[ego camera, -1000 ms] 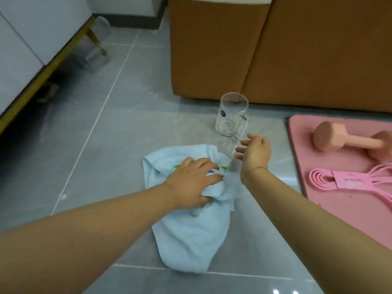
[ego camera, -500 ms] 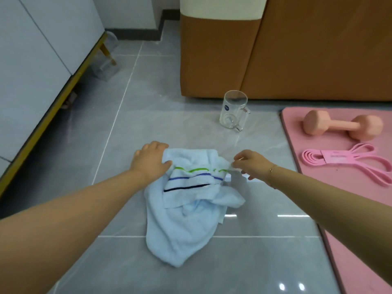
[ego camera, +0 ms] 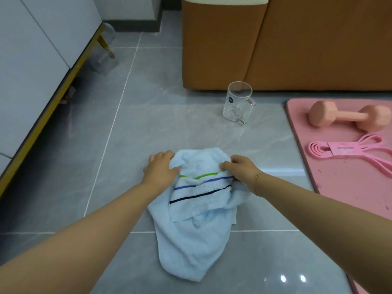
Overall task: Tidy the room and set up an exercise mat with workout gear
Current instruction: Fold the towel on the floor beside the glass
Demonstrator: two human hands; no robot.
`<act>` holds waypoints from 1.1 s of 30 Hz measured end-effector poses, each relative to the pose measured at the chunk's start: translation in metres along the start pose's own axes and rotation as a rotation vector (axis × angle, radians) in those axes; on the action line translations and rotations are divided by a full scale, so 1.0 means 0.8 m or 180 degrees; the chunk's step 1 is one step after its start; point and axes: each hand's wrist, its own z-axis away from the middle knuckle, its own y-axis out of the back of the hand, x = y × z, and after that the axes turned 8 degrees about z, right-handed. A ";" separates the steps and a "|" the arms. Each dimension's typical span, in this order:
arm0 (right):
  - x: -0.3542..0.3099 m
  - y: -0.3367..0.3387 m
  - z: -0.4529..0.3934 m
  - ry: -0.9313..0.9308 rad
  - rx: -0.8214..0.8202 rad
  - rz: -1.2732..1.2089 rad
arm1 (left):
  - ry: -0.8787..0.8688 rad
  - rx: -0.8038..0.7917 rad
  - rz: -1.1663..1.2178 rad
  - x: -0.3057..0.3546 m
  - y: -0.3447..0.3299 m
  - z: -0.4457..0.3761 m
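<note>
Grey tiled floor (ego camera: pixel 148 124), glossy, with pale grout lines. White cabinet (ego camera: pixel 31 60) on gold legs along the left edge; a clear plastic container (ego camera: pixel 104 60) lies on the floor beneath its far end.

Left hand (ego camera: pixel 161 171): fingers curled over the far left corner of the towel (ego camera: pixel 195 230), gripping the cloth. Towel is light blue, crumpled on the floor at centre, with green, blue and dark stripes across its upper fold. Right hand (ego camera: pixel 241 169): pinches the far right corner of the towel; thin bracelet at the wrist.

Brown sofa (ego camera: pixel 297 49) stands at the back. Empty glass mug (ego camera: pixel 238 102) upright on the floor just before it, apart from the towel.

Pink exercise mat (ego camera: pixel 339 187) at right, on the floor. Pink dumbbell (ego camera: pixel 347 118) lies on its far end; pink resistance band (ego camera: pixel 350 151), bundled, lies just nearer.
</note>
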 end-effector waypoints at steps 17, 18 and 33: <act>-0.168 0.101 0.067 0.1054 0.0209 -0.1564 | -0.0031 -0.0221 0.2350 0.135 0.171 -0.005; -0.153 0.098 0.063 0.0848 0.0258 -0.1162 | -0.0028 -0.0590 0.2013 0.121 0.159 -0.003; 0.019 0.042 0.038 0.0386 -0.0067 0.2351 | 0.0268 -0.0331 0.0226 0.006 0.047 0.006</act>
